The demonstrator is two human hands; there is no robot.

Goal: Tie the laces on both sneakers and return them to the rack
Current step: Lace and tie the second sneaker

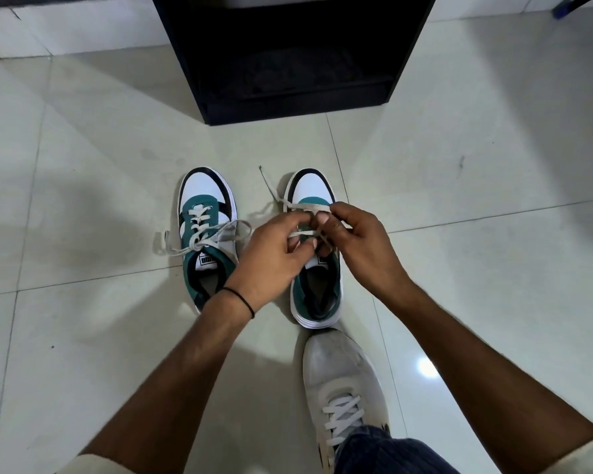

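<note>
Two white, teal and black sneakers stand side by side on the tiled floor, toes pointing away from me. The left sneaker (208, 230) has its white laces tied in a bow. Over the right sneaker (317, 289) both hands work its laces (305, 208). My left hand (274, 254) pinches a lace with curled fingers. My right hand (356, 244) pinches the other lace strand close beside it. One loose lace end trails off toward the toe on the floor. The knot area is hidden by my fingers.
A black open rack (288, 63) stands on the floor just beyond the sneakers. My own foot in a pale grey laced shoe (343, 381) rests right behind the right sneaker. Pale floor tiles stretch to both sides.
</note>
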